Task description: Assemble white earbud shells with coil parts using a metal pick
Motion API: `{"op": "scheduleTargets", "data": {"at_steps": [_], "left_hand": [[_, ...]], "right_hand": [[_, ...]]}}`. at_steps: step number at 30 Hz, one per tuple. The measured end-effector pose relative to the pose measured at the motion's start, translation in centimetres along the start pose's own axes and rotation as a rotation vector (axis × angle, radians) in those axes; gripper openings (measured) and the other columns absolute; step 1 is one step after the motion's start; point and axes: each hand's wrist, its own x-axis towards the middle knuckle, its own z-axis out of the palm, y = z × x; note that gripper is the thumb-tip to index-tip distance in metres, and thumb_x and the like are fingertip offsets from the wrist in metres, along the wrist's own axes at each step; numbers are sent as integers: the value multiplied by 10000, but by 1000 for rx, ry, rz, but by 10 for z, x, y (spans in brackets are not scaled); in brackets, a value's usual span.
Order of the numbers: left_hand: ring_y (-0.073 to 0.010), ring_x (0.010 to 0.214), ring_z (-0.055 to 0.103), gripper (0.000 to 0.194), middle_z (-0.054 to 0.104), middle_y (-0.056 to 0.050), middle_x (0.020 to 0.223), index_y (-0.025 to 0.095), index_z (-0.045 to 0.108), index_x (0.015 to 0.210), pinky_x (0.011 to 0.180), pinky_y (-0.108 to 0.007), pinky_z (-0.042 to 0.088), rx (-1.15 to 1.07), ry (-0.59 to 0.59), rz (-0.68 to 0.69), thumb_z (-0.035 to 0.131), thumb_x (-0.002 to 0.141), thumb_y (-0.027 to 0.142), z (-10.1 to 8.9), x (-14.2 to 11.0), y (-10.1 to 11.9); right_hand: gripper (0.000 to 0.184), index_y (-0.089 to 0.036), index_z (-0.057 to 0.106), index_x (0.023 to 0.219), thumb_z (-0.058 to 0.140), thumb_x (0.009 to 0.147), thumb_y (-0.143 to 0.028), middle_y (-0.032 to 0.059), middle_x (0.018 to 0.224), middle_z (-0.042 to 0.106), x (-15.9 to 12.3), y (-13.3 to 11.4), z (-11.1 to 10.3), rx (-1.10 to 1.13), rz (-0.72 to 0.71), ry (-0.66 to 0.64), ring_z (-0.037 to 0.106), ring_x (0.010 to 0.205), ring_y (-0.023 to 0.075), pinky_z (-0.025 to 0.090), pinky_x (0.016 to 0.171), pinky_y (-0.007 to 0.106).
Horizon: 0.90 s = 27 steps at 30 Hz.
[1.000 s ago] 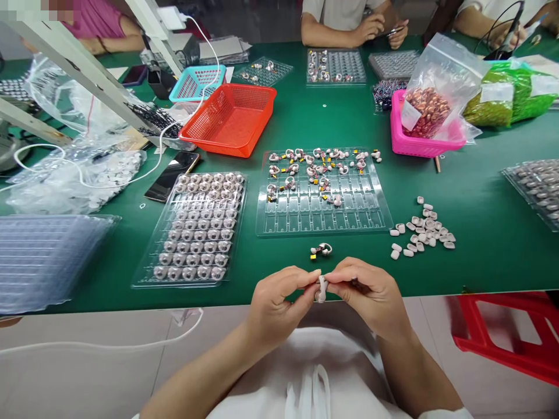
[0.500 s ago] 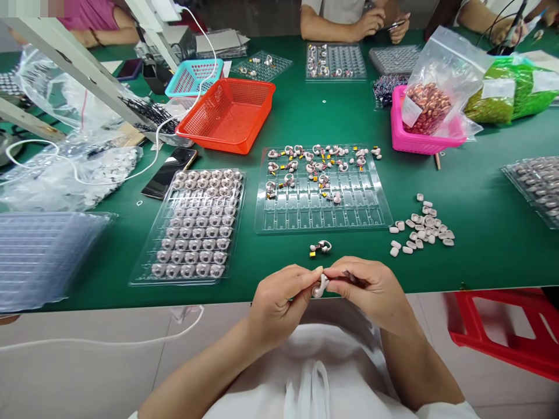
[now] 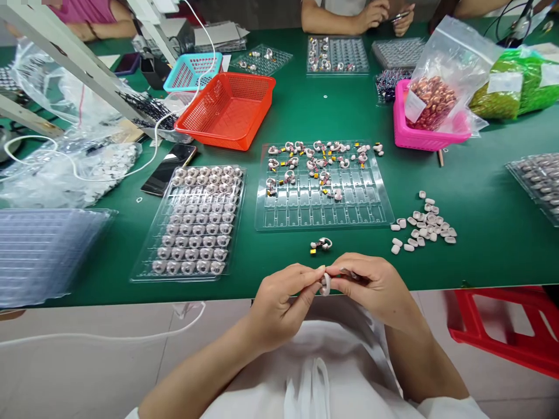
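Just beyond my body, at the table's front edge, a small white curved clip-on earbud [image 3: 325,285] is pinched between both hands. My left hand [image 3: 279,305] grips it from the left with thumb and forefinger; my right hand [image 3: 379,288] closes on its right side. A thin dark metal piece [image 3: 350,274] is also tucked in the right fingers, its kind mostly hidden. Ahead of the fingertips lies another earbud [image 3: 322,244] with a yellow tab. Farther back, a clear tray [image 3: 332,218] carries several similar earbuds. Small white caps [image 3: 430,220] lie loose to its right.
On the left stand a tray of silvery shells [image 3: 187,241], a phone [image 3: 169,169] and stacked clear trays [image 3: 48,253]. Behind are an orange basket [image 3: 231,110] and a pink basket [image 3: 428,139] with a bag. Co-workers' hands [image 3: 378,17] are across the table. A red stool [image 3: 502,326] stands right.
The white earbud has been turned between my fingers, its curved loop now more upright. Both hands stay closed at nearly the same place. The view has shifted slightly.
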Motion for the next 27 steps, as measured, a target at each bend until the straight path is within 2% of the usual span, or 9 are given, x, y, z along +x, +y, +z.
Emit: {"op": "scheduleTargets", "data": {"at_steps": [4, 7, 11, 14, 17, 21, 24, 27], "left_hand": [[-55, 771, 675, 149, 750, -23, 796, 183, 802, 904, 760, -105, 522, -165, 13, -317, 663, 869, 223, -2, 3, 4], [-78, 770, 678, 158, 752, -39, 792, 189, 813, 866, 725, -119, 532, -381, 55, -582, 758, 796, 319, -1, 5, 4], [-110, 727, 688, 255, 751, -57, 781, 158, 802, 864, 719, -180, 578, -772, 149, -857, 861, 679, 324, 3, 9, 1], [-138, 781, 706, 275, 757, -85, 852, 119, 784, 857, 753, -213, 596, -933, 205, -918, 880, 651, 274, 5, 12, -1], [-166, 820, 717, 263, 756, -102, 887, 100, 771, 856, 767, -238, 603, -993, 211, -928, 873, 659, 243, 6, 13, 0], [-154, 819, 719, 247, 757, -93, 908, 113, 771, 921, 779, -217, 589, -1046, 122, -906, 839, 702, 204, 6, 14, 4], [-154, 842, 721, 229, 756, -99, 933, 108, 770, 946, 814, -221, 583, -1045, 33, -890, 805, 746, 214, 5, 14, 4], [-161, 832, 719, 265, 756, -112, 907, 93, 767, 944, 796, -228, 579, -1012, 5, -919, 832, 710, 200, 2, 14, 3]], "right_hand": [[71, -218, 714, 960, 662, 920, -190, -12, 882, 682, -1, -2, 1, -46, -18, 9, 602, 769, 84, 451, 657, 201], [60, -207, 697, 943, 702, 888, -184, -13, 868, 670, -2, -1, 7, -100, -18, 123, 575, 689, 67, 427, 580, 185], [189, -205, 680, 1007, 676, 875, -71, 17, 906, 645, -5, 7, 22, -192, -233, 313, 599, 743, 85, 467, 606, 191], [351, -210, 649, 1154, 626, 871, -3, 50, 974, 637, -7, 12, 29, -300, -361, 352, 620, 836, 113, 517, 680, 215], [442, -201, 600, 1255, 597, 861, -2, 74, 1055, 621, -9, 11, 31, -322, -382, 306, 623, 881, 121, 545, 714, 214], [386, -185, 578, 1235, 620, 865, -83, 84, 1074, 610, -9, 10, 30, -337, -368, 310, 622, 896, 134, 552, 720, 224], [359, -196, 585, 1207, 621, 872, -70, 69, 1062, 617, -10, 12, 29, -336, -356, 299, 617, 898, 125, 541, 740, 223], [348, -208, 594, 1184, 634, 869, -65, 55, 1051, 615, -12, 14, 26, -290, -338, 264, 609, 874, 113, 536, 722, 212]]}}
